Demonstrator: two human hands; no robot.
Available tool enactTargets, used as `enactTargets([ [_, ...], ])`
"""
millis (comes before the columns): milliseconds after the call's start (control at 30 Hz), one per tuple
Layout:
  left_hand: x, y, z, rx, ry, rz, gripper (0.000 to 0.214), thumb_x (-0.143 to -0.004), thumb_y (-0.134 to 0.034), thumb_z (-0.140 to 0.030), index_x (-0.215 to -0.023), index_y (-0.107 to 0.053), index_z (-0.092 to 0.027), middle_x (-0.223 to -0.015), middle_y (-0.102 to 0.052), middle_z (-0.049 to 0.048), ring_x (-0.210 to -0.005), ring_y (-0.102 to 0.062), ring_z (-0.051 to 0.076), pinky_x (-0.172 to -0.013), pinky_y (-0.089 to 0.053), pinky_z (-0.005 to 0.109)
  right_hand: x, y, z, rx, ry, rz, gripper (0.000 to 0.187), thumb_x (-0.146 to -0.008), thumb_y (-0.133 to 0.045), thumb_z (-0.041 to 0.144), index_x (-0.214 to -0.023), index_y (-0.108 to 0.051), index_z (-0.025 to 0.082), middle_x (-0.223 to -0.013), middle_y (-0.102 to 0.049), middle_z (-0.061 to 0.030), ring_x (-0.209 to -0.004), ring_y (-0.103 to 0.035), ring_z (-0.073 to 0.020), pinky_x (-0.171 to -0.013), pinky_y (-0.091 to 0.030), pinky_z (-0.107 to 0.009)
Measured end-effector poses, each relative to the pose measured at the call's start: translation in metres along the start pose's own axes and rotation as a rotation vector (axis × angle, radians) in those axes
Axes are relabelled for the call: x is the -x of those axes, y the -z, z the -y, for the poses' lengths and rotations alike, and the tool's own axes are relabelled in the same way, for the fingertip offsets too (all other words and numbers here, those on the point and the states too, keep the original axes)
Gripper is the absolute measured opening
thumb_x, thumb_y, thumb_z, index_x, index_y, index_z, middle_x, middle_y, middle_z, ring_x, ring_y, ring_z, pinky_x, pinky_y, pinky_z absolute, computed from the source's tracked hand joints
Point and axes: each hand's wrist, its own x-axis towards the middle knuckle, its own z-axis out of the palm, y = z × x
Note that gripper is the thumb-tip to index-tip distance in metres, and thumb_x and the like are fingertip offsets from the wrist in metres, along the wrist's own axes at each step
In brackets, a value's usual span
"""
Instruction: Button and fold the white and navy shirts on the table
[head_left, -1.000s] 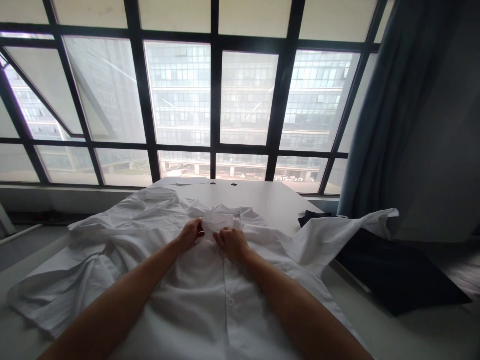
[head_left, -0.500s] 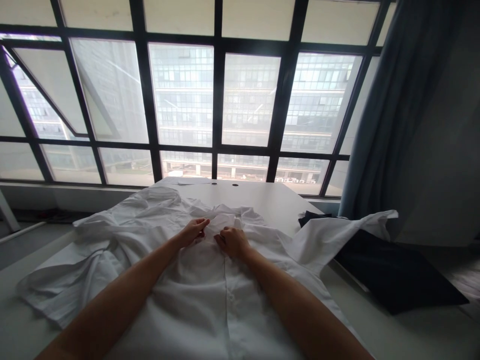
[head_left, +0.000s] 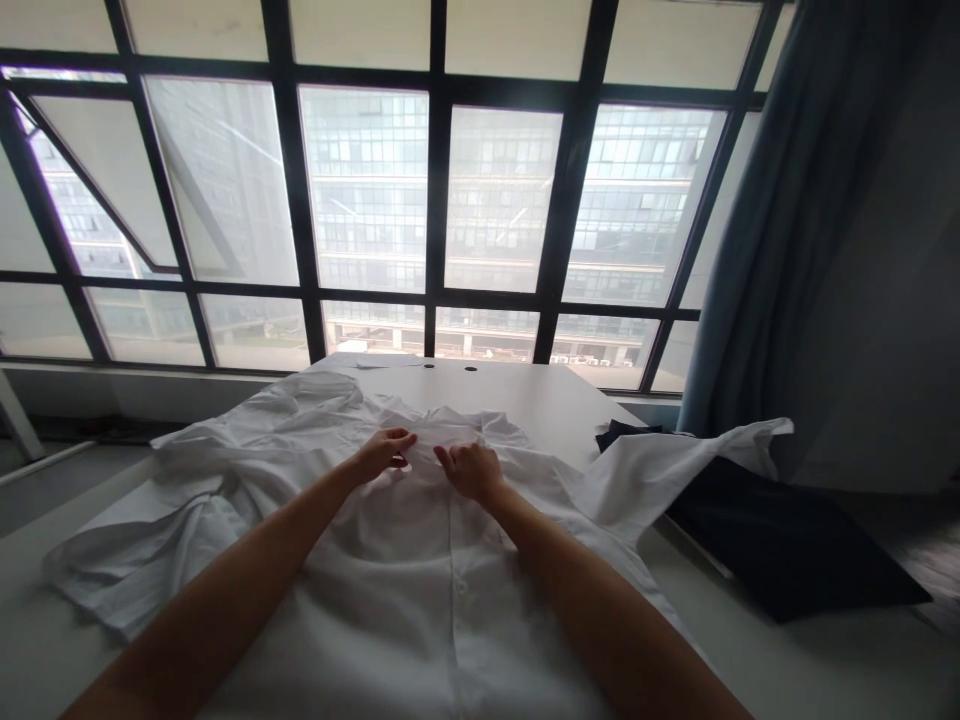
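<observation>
A white button-front shirt lies spread over the table, its front placket running down from between my hands toward me. My left hand pinches the shirt's fabric near the collar, thumb and fingertips together. Just right of it, my right hand is curled on the cloth by the top of the placket, with the thumb pointing left and the fingertips partly hidden. A small gap separates the two hands. One sleeve stretches out to the right; bunched white cloth lies on the left.
A dark folded cloth or flat dark item lies at the right under the sleeve end. The white table reaches toward large black-framed windows. A grey-blue curtain hangs on the right.
My left hand has shifted slightly up and left. The right hand has moved a little up and right, its thumb now lifted, so the gap between the hands is wider.
</observation>
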Motion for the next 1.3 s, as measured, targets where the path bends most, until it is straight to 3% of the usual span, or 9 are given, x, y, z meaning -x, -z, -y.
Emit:
enactTargets([
  [167, 0.000, 0.003, -0.004, 0.124, -0.068, 0.109, 0.045, -0.059, -0.091, -0.044, -0.078, -0.067, -0.012, -0.079, -0.066, 0.0032, -0.074, -0.062, 0.014, -0.075, -0.050, 0.029, -0.011, 0.011, -0.028, -0.056, -0.217, -0.197, 0.025, -0.092, -0.059, 0.034, -0.108, -0.065, 0.016, -0.104, -0.069, -0.0130, -0.092, -0.066, -0.0248, -0.081, -0.047, -0.033],
  [233, 0.000, 0.005, -0.006, 0.146, -0.080, 0.146, 0.042, -0.058, -0.092, -0.040, -0.078, -0.068, -0.012, -0.076, -0.066, 0.0030, -0.069, -0.060, 0.013, -0.071, -0.049, 0.027, -0.016, 0.015, -0.043, -0.169, -0.211, -0.299, 0.033, -0.086, -0.063, 0.023, -0.118, -0.060, 0.017, -0.115, -0.065, -0.0130, -0.100, -0.063, -0.0249, -0.085, -0.047, -0.033],
  [300, 0.000, 0.006, -0.008, 0.166, -0.089, 0.176, 0.041, -0.058, -0.093, -0.037, -0.080, -0.069, -0.012, -0.075, -0.066, 0.0031, -0.067, -0.060, 0.013, -0.067, -0.047, 0.025, -0.022, 0.016, -0.056, -0.359, -0.188, -0.294, 0.039, -0.082, -0.061, 0.014, -0.121, -0.059, 0.017, -0.118, -0.064, -0.0119, -0.103, -0.062, -0.0238, -0.087, -0.047, -0.033],
  [533, 0.003, 0.009, -0.015, 0.150, -0.049, 0.139, 0.046, -0.058, -0.092, -0.036, -0.092, -0.072, -0.011, -0.080, -0.068, 0.0044, -0.069, -0.061, 0.013, -0.065, -0.045, 0.023, -0.034, 0.020, -0.085, -0.939, -0.150, 0.039, 0.025, -0.067, -0.057, 0.008, -0.086, -0.073, 0.013, -0.077, -0.070, -0.0030, -0.071, -0.061, -0.0165, -0.068, -0.048, -0.026],
  [767, -0.001, 0.008, -0.013, 0.107, -0.052, -0.004, 0.045, -0.055, -0.090, -0.039, -0.082, -0.067, -0.013, -0.067, -0.059, -0.0023, -0.056, -0.051, 0.009, -0.054, -0.038, 0.021, -0.024, 0.034, -0.109, -1.323, -0.068, 0.407, 0.037, -0.062, -0.075, 0.018, -0.100, -0.074, 0.017, -0.097, -0.070, -0.0063, -0.081, -0.064, -0.0159, -0.070, -0.053, -0.025],
  [867, -0.001, 0.005, -0.011, 0.066, -0.038, -0.037, 0.046, -0.055, -0.089, -0.042, -0.083, -0.067, -0.013, -0.067, -0.059, -0.0024, -0.057, -0.052, 0.009, -0.056, -0.040, 0.021, -0.020, 0.037, -0.114, -1.367, -0.002, 0.643, 0.045, -0.059, -0.083, 0.019, -0.103, -0.074, 0.017, -0.100, -0.070, -0.0053, -0.083, -0.064, -0.0149, -0.073, -0.054, -0.025],
  [933, -0.001, 0.000, -0.011, 0.039, -0.044, -0.032, 0.047, -0.056, -0.088, -0.046, -0.084, -0.068, -0.014, -0.067, -0.059, -0.0022, -0.058, -0.052, 0.010, -0.056, -0.040, 0.021, -0.018, 0.038, -0.112, -1.332, 0.001, 0.719, 0.047, -0.058, -0.086, 0.019, -0.103, -0.075, 0.017, -0.102, -0.070, -0.0052, -0.085, -0.064, -0.0154, -0.076, -0.053, -0.025],
  [1133, 0.007, -0.017, -0.018, -0.211, -0.111, 0.198, 0.050, -0.065, -0.083, -0.054, -0.090, -0.073, -0.013, -0.079, -0.069, 0.0049, -0.066, -0.059, 0.014, -0.058, -0.041, 0.023, -0.025, 0.036, -0.098, -1.223, -0.048, 0.495, 0.037, -0.068, -0.086, 0.045, -0.083, -0.074, 0.013, -0.081, -0.066, -0.0043, -0.072, -0.058, -0.0130, -0.067, -0.049, -0.023],
  [1300, 0.015, -0.025, -0.027, -0.258, -0.102, 0.257, 0.050, -0.066, -0.082, -0.057, -0.085, -0.074, -0.011, -0.074, -0.068, 0.0045, -0.062, -0.056, 0.013, -0.057, -0.041, 0.024, -0.030, 0.027, -0.090, -1.291, -0.110, 0.322, 0.033, -0.074, -0.082, 0.042, -0.086, -0.069, 0.014, -0.076, -0.062, -0.0018, -0.065, -0.053, -0.0114, -0.061, -0.046, -0.023],
])
